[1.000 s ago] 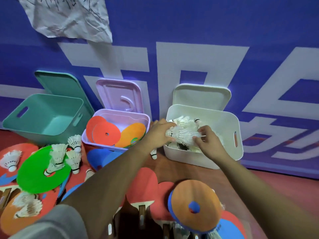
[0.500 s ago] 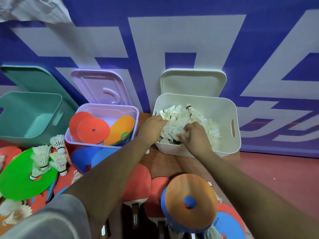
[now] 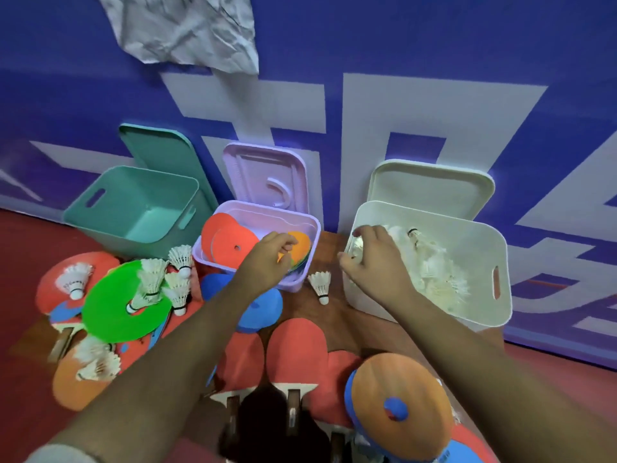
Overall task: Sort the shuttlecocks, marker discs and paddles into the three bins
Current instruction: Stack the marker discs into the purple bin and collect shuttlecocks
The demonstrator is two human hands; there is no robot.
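Three open bins stand along the blue wall: a teal bin (image 3: 110,238) with nothing in it, a purple bin (image 3: 267,208) holding red and orange marker discs (image 3: 230,245), and a white bin (image 3: 484,309) full of shuttlecocks (image 3: 434,269). My left hand (image 3: 267,259) hovers over the purple bin's front rim, fingers curled, holding nothing. My right hand (image 3: 370,259) rests over the white bin's left rim, fingertips down among the shuttlecocks; whether it grips one is unclear. A single shuttlecock (image 3: 321,287) lies between these two bins. Red paddles (image 3: 293,349) lie under my forearms.
On the left floor lie a green disc (image 3: 113,312) with several shuttlecocks (image 3: 152,279) on it, more shuttlecocks, paddles and discs. A blue disc (image 3: 260,309) sits before the purple bin, an orange disc (image 3: 400,389) near bottom right. Crumpled paper (image 3: 187,28) hangs on the wall.
Both hands held a bunch of shuttlecocks over the white bin and lowered it in. My left hand has since drawn back left to the purple bin; the right stays at the white bin.
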